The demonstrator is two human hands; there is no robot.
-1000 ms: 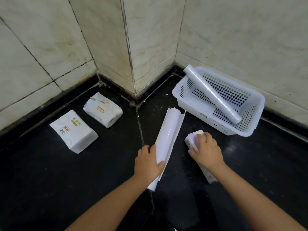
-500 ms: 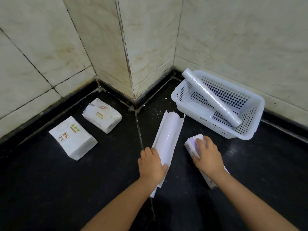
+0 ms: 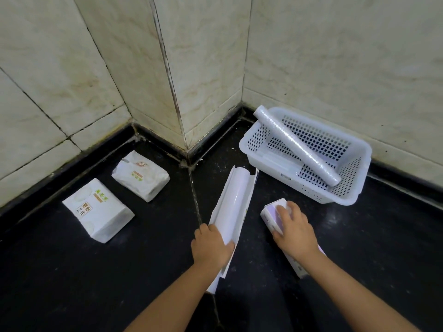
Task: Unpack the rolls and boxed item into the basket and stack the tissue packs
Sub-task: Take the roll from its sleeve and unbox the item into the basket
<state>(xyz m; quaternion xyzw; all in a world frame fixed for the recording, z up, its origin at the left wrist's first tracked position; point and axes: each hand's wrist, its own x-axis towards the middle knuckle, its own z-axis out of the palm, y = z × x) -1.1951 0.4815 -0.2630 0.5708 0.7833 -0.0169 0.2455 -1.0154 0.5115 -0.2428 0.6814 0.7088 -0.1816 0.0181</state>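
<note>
On the black floor (image 3: pixel 72 271), the left hand (image 3: pixel 211 245) grips the near end of a white roll (image 3: pixel 236 197) lying in its opened wrapper. The right hand (image 3: pixel 294 232) holds a purple box (image 3: pixel 271 214) just beside it. A clear-wrapped roll (image 3: pixel 297 146) leans across the white basket (image 3: pixel 260 137), perhaps over another pale item. To the left, the near tissue pack (image 3: pixel 98 209) and far tissue pack (image 3: pixel 141 176) lie apart.

The dark speckled floor (image 3: pixel 72 271) is carrying it all. One white tissue pack (image 3: pixel 98 209) is lying near the left wall, and a second tissue pack (image 3: pixel 141 176) is lying apart behind it. An opened white carton (image 3: pixel 233 202) is lying mid-floor, with a purple-and-white box (image 3: pixel 272 215) beside it. A white basket (image 3: pixel 275 168) is sitting by the right wall.
</note>
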